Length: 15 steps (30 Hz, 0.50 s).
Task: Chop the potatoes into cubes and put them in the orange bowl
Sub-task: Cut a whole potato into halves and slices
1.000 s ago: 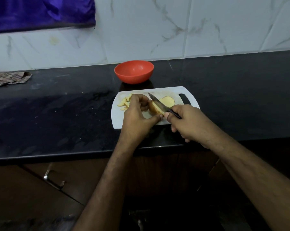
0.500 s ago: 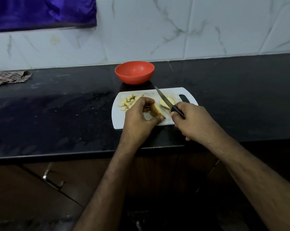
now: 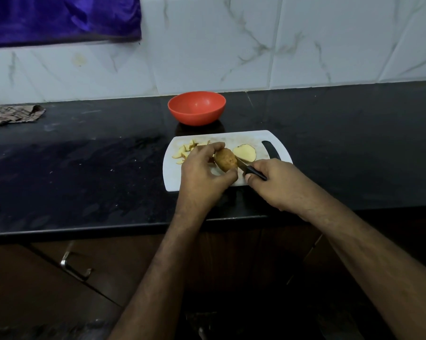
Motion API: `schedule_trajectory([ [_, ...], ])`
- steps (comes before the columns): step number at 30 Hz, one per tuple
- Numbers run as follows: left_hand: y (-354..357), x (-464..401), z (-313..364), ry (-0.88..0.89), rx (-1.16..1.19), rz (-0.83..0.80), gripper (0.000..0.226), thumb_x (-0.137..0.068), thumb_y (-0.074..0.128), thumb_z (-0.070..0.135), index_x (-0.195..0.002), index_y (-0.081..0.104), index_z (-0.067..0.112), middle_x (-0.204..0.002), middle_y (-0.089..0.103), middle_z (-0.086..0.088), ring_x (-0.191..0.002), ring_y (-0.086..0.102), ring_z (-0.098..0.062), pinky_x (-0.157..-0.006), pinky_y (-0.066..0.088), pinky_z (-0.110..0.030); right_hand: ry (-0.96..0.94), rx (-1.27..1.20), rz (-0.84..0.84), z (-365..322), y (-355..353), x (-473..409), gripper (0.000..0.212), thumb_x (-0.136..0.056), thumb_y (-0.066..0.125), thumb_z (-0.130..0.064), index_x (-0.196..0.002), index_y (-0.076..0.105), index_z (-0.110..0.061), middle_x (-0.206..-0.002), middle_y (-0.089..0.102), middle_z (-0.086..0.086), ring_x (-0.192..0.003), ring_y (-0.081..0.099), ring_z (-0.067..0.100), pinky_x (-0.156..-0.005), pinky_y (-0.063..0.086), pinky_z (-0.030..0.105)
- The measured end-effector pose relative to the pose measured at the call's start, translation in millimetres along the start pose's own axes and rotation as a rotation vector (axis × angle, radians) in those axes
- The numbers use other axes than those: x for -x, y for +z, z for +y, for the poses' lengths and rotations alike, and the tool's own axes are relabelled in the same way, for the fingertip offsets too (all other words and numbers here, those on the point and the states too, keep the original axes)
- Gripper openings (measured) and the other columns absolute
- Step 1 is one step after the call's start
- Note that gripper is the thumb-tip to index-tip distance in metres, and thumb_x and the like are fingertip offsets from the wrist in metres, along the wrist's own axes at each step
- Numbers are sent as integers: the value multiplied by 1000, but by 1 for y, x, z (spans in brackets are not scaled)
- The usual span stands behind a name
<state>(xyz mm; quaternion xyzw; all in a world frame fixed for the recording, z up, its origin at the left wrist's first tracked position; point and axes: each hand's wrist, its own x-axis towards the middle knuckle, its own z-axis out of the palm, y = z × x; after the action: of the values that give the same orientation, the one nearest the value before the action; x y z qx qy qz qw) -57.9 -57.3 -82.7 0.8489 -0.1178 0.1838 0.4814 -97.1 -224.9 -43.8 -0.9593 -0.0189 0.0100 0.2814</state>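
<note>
fingers of our left hand (image 3: 202, 175) curl round the brown unpeeled potato piece (image 3: 226, 160) on the white plastic chopping board (image 3: 197, 182). our right hand (image 3: 278, 185) grips the black-handled knife (image 3: 252, 171), blade against the potato. behind the board sits the round orange bowl (image 3: 196, 108); cut pale potato wedges (image 3: 186, 151) lie on the board's left part.

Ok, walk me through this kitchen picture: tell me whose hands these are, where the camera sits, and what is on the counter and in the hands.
There is no machine here: a person wears a camera on the head, looking forward and down, so both arms reach in from below. The left hand grips a potato piece on the white chopping board. The right hand holds a black-handled knife against it. Cut potato pieces and a flat slice lie on the board. Behind it, on the black counter, stands the orange bowl, which looks empty. A crumpled cloth lies far left.
</note>
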Motion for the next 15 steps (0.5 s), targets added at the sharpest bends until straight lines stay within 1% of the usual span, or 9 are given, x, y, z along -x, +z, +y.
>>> schedule_trajectory([
  [3, 4, -3, 2, -16, -106, -66, 63, -72, 79, 30, -133, 65, 21, -118, 56, 5, -113, 56, -13, -102, 49, -37, 2, 72, 101, 0, -3, 2, 24, -103, 49, -37, -95, 60, -18, -76, 60, -1, -69, 58, 16, -54, 36, 28],
  [5, 7, -6, 3, -24, -164, -82, 63, -74, 77, 35, -134, 64, 21, -118, 55, 2, -114, 55, -17, -102, 48, -42, 6, 71, 103, -1, -4, 3, 27, -105, 46, -39, -94, 58, -17, -78, 60, 0, -69, 59, 17, -55, 37, 29],
  [8, 9, -8, 4, -27, -215, -93, 58, -79, 79, 40, -130, 63, 17, -118, 59, 2, -110, 56, -15, -101, 48, -43, 5, 110, 86, -3, -4, 3, 28, -105, 43, -38, -97, 57, -16, -84, 62, 2, -68, 57, 14, -55, 38, 29],
  [9, 10, -9, 4, -26, -231, -96, 56, -79, 80, 42, -128, 64, 18, -117, 60, 2, -109, 55, -15, -100, 48, -43, 11, 121, 80, -4, -5, 3, 26, -106, 42, -37, -98, 56, -16, -85, 63, 3, -64, 58, 13, -54, 41, 28],
  [11, 10, -9, 5, -25, -247, -105, 55, -79, 80, 46, -124, 64, 19, -114, 59, 5, -108, 54, -13, -99, 47, -43, 42, 89, 41, -5, -7, 4, 23, -106, 40, -34, -102, 55, -17, -84, 64, 4, -55, 65, 15, -51, 52, 30],
  [13, 10, -9, 6, -24, -242, -115, 54, -79, 81, 47, -123, 65, 20, -113, 59, 6, -107, 54, -13, -99, 47, -44, 72, 40, -5, -4, -8, 4, 23, -105, 41, -32, -104, 57, -16, -85, 68, 4, -58, 71, 19, -56, 61, 36],
  [15, 10, -8, 5, -21, -221, -132, 54, -77, 81, 48, -122, 66, 21, -112, 61, 6, -107, 56, -14, -98, 48, -45, 64, 61, -5, -4, -9, 3, 23, -103, 43, -31, -103, 60, -15, -89, 70, 5, -66, 71, 21, -62, 62, 42],
])
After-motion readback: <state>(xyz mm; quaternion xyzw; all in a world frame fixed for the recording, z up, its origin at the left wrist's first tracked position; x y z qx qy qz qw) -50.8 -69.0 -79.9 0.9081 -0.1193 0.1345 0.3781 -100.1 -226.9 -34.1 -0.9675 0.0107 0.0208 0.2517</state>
